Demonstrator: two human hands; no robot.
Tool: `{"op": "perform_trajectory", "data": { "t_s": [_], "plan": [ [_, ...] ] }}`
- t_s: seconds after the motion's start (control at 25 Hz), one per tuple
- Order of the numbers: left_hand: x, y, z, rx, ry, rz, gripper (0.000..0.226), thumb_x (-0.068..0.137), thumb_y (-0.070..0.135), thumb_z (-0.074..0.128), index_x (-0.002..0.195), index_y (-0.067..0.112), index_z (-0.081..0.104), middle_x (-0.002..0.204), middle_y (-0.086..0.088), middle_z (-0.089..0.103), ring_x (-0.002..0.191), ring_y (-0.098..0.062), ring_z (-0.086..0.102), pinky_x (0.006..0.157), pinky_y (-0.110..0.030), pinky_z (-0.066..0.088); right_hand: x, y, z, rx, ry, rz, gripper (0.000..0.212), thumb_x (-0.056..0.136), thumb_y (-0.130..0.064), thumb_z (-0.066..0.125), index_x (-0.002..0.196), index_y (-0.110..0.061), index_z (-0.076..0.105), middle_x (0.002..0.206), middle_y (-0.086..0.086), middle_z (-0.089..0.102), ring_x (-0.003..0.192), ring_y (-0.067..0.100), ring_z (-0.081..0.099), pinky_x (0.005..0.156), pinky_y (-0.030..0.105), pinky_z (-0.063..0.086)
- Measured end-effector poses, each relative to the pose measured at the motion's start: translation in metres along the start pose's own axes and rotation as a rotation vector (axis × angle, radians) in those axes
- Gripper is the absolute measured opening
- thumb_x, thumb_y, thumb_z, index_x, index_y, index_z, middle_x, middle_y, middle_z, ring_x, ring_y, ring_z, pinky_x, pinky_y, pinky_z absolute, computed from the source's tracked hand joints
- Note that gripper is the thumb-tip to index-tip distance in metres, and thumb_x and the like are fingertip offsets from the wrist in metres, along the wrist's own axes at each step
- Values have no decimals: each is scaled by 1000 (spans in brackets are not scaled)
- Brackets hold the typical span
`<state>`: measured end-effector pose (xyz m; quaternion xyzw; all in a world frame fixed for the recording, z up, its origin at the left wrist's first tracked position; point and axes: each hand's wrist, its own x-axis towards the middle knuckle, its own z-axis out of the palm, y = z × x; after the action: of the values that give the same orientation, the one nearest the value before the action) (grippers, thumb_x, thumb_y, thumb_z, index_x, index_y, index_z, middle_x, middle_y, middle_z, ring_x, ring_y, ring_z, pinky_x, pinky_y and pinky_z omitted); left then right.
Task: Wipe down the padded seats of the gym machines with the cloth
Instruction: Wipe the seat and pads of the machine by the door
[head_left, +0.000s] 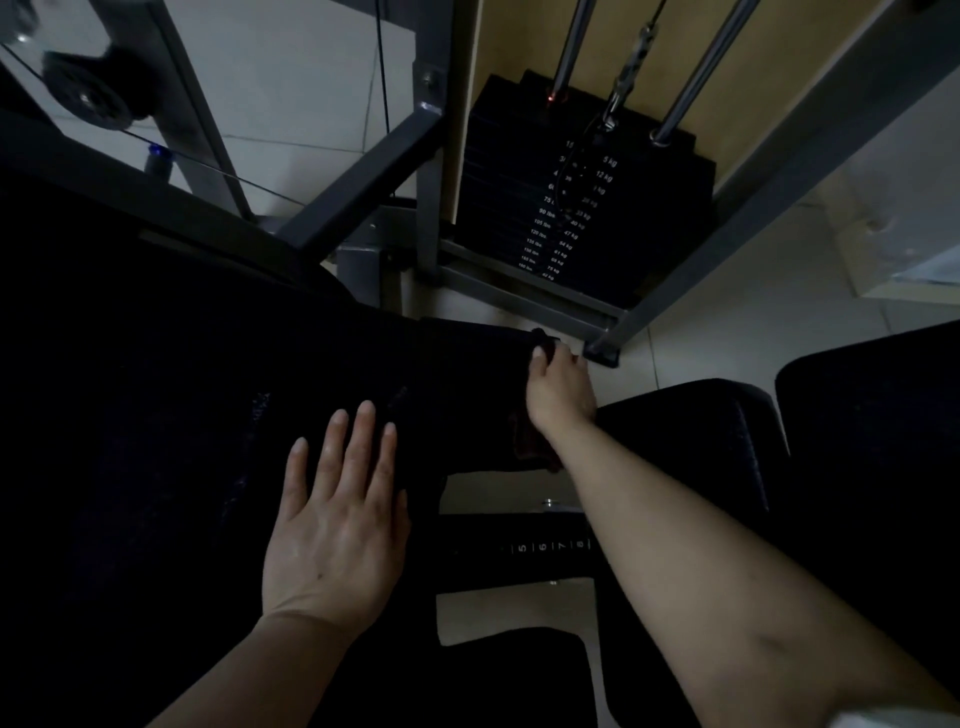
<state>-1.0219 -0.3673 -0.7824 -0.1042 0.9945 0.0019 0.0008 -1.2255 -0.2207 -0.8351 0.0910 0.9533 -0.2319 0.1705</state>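
A large black padded seat fills the left and middle of the head view. My left hand lies flat on it with straight, spread fingers. My right hand reaches to the pad's far right edge and grips a dark cloth. The cloth bunches under the palm, and a tip of it shows above the fingers. Most of the cloth is hidden by my hand and the dim light.
A black weight stack with guide rods stands ahead in a grey steel frame. A numbered adjustment post sits below the pad. More black pads lie at right. Pale tiled floor shows between the frames.
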Motion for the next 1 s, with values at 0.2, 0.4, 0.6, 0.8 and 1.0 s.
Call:
{"op": "perform_trajectory", "data": {
  "t_s": [0.2,0.4,0.6,0.8,1.0],
  "plan": [
    [0,0,0,14,8,8,57,94,37,29,142,7,38,154,-13,25,143,-26,17,116,-44,3,-43,-9,11,-48,117,-80,52,101,-38,28,149,-18,23,157,12,14,142,28,21,110,39,30],
    [-2,0,-2,-2,2,6,59,94,38,27,142,6,38,154,-14,24,144,-27,17,116,-45,7,-128,-7,28,-32,-32,-342,57,101,-36,29,152,-26,7,159,2,-16,146,20,-10,117,34,8],
    [0,0,-2,-4,6,1,57,95,37,29,143,7,38,154,-13,25,144,-26,17,116,-43,5,-56,-34,17,-127,-22,-341,53,102,-39,26,151,-23,17,160,5,4,147,21,0,119,38,11],
    [-1,1,1,-4,36,0,56,96,36,31,143,8,37,154,-13,24,144,-27,17,116,-43,6,-18,-62,15,-139,12,-295,50,102,-39,23,146,-16,32,155,9,23,144,26,16,116,37,14],
    [0,-1,-4,-56,59,21,52,94,30,32,140,8,40,153,-14,28,143,-25,20,116,-42,11,-75,-40,25,-90,43,-370,55,101,-38,26,151,-20,15,160,6,-1,147,23,1,119,38,11]
  ]
}}
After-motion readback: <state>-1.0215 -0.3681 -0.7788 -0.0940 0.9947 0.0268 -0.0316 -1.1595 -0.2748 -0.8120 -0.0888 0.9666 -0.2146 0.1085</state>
